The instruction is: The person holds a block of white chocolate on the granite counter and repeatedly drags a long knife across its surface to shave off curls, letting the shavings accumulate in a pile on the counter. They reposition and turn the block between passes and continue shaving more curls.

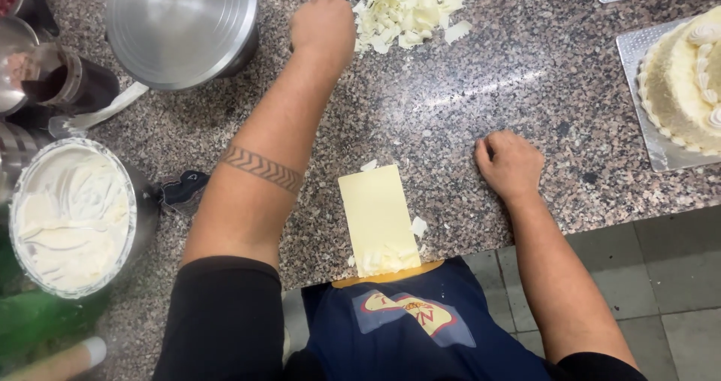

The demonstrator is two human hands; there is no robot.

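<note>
Left hand (323, 24) fisted beside white shavings (409, 9), right hand (509, 163) curled, empty, near pale block (378, 219)

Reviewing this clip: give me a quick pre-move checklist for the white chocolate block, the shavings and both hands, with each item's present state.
1. White chocolate block lies flat on the granite counter, its near end at the counter edge against the apron: ok.
2. Left hand is closed in a fist beside the shavings pile; whether it grips a tool: cannot tell.
3. Right hand rests closed on the counter, apart from the block: ok.
4. Loose curls sit on the block's near end, not yet moved to the pile: not ok.
5. Cake on its silver board stands well right of the hands: ok.
6. Cream bowl and steel pot sit left of the left arm, untouched: ok.
</note>
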